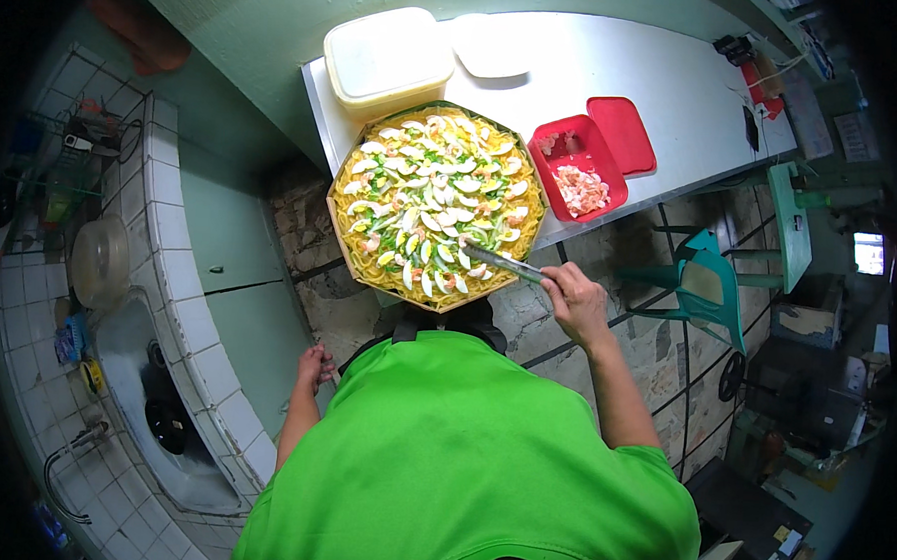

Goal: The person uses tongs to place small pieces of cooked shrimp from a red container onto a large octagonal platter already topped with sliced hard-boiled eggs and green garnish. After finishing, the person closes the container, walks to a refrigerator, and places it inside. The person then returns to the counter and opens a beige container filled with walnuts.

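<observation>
Reaching in over the food, the right hand [576,304] is closed around the tongs [504,260], fingers wrapped on the back end, and the tips are right down at the topping, lower right of the middle! Whether those tips pinch a piece is too small to tell. Under them sits the big eight-sided tray [339,237], in front of the person at the left end of the white counter [667,84], its near side reaching out past the edge in this view. And what a spread: yellow noodles [365,256] all the way to the rim, egg slices [407,275] scattered across the top, chopped greens [412,193] and pinkish bits in between.

Over to the left hand [313,367], down low beside the waist, well apart from the tray, fingers curled; whether it holds anything, I cannot tell.

Right of the tray, it's the red box [602,152], uncovered, with pink shrimp [579,193] heaped at its near end, and the red lid [621,134] lying just beside it. Behind the tray stands a pale yellow tub [390,62], white cover on top, a white lid [492,47] to its right. Far left, the sink [124,366]; off to the right, a green chair [735,318].
</observation>
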`<state>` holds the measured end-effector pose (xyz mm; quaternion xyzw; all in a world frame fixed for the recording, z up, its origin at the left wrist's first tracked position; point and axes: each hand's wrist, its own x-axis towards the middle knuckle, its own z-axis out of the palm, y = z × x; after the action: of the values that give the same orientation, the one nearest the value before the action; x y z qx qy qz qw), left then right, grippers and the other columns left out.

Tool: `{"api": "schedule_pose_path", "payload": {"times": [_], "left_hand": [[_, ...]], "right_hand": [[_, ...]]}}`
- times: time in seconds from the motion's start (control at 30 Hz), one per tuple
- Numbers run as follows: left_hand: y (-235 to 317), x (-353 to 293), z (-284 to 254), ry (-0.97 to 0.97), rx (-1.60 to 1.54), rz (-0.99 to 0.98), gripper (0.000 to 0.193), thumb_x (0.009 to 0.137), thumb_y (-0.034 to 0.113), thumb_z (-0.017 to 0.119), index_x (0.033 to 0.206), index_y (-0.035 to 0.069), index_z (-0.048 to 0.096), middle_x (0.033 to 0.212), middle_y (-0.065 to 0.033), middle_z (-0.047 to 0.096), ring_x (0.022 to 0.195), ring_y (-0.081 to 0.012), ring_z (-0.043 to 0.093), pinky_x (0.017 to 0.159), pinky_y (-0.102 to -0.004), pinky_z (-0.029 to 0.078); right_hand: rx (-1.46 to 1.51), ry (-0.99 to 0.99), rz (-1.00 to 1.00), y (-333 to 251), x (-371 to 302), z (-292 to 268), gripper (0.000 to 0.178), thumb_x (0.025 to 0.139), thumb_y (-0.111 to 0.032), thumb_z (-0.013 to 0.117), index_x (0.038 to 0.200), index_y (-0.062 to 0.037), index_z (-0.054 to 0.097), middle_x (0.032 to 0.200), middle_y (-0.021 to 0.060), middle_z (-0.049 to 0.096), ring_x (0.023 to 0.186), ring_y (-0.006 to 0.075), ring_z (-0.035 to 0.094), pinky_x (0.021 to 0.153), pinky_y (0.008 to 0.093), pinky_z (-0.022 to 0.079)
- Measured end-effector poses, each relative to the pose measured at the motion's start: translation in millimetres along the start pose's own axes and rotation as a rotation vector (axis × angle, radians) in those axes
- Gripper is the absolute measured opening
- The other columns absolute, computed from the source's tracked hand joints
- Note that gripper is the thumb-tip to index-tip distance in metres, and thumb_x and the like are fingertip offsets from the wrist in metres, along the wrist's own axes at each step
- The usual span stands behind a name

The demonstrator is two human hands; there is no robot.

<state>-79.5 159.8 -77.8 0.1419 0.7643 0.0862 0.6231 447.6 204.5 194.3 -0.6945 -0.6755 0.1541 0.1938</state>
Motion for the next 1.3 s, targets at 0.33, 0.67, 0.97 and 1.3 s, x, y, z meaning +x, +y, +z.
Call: {"api": "schedule_pose_path", "payload": {"times": [0.33,0.67,0.97,1.3], "left_hand": [[5,2,0,0.026,0.003,-0.005,0.032,0.099,0.041,0.053,0.123,0.020,0.054,0.101,0.0001,0.064,0.074,-0.0144,0.061,0.058,-0.0310,0.049],[5,-4,-2,0.017,-0.005,-0.013,0.036,0.099,0.040,0.052,0.129,0.021,0.053,0.100,0.0003,0.064,0.074,-0.0137,0.060,0.058,-0.0314,0.050],[3,-4,-4,0.018,-0.021,-0.017,0.033,0.098,0.040,0.054,0.126,0.022,0.055,0.100,0.0006,0.064,0.078,-0.0151,0.061,0.060,-0.0321,0.050],[6,-3,-1,0.012,-0.028,-0.015,0.033,0.098,0.039,0.055,0.126,0.023,0.055,0.101,0.0008,0.065,0.078,-0.0149,0.062,0.060,-0.0320,0.050]], "right_hand": [[-0.068,0.024,-0.029,-6,18,3,0.013,0.091,-0.020,0.062,0.099,-0.0111,0.068,0.086,0.0067,0.063,0.072,0.0300,0.065,0.062,0.0390,0.051],[0.034,0.063,-0.092,-17,19,16,0.013,0.088,-0.016,0.065,0.098,-0.0096,0.068,0.085,0.0050,0.063,0.073,0.0269,0.063,0.062,0.0382,0.048],[-0.187,0.121,-0.362,-4,15,22,0.021,0.083,-0.013,0.067,0.104,-0.0112,0.068,0.089,0.0010,0.064,0.074,0.0208,0.059,0.060,0.0340,0.042],[0.016,-0.007,-0.101,-19,29,37,0.015,0.091,-0.021,0.063,0.101,-0.0119,0.067,0.088,0.0071,0.063,0.069,0.0309,0.064,0.061,0.0410,0.050]]}}
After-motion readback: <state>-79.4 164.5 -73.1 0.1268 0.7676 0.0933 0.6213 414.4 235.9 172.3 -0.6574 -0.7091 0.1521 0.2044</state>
